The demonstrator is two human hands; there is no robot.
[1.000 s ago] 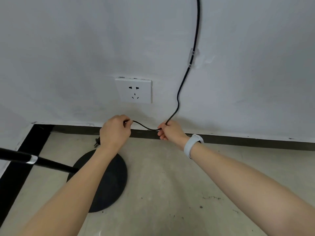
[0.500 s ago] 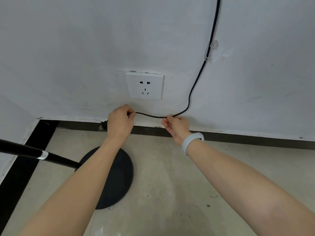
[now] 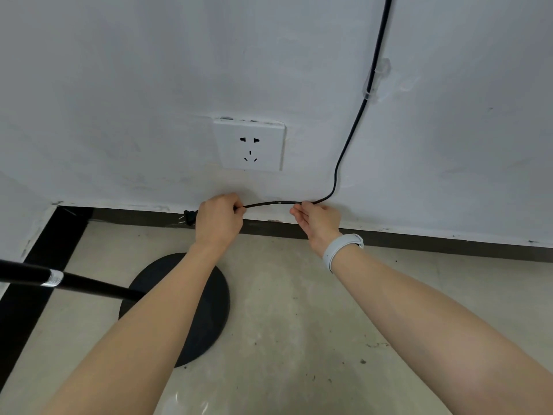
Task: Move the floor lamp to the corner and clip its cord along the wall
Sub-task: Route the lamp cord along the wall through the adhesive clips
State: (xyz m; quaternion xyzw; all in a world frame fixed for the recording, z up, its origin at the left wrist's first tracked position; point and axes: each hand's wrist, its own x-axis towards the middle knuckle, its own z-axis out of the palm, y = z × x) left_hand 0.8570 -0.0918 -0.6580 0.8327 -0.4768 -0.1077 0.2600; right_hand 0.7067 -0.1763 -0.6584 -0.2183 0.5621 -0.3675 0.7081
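A black cord (image 3: 353,136) runs down the white wall through a clear clip (image 3: 377,80), bends near the skirting and goes left between my hands. My left hand (image 3: 217,218) is closed on the cord close to its black plug (image 3: 188,217), which sticks out to the left. My right hand (image 3: 317,218) pinches the cord at the bend, low against the wall. The stretch between the hands is nearly straight, just under the white socket (image 3: 250,145). The lamp's round black base (image 3: 209,307) sits on the floor below my left forearm, its black pole (image 3: 74,283) leaning off to the left.
A dark skirting strip (image 3: 434,242) runs along the foot of the wall. The room corner lies at the left, with a black floor border (image 3: 51,244). The floor (image 3: 293,295) is beige with small dark specks. A white band (image 3: 339,248) circles my right wrist.
Both hands have risen from floor level to the wall just below the socket, and the cord between them has gone from sagging to nearly straight. The plug now shows left of my left hand.
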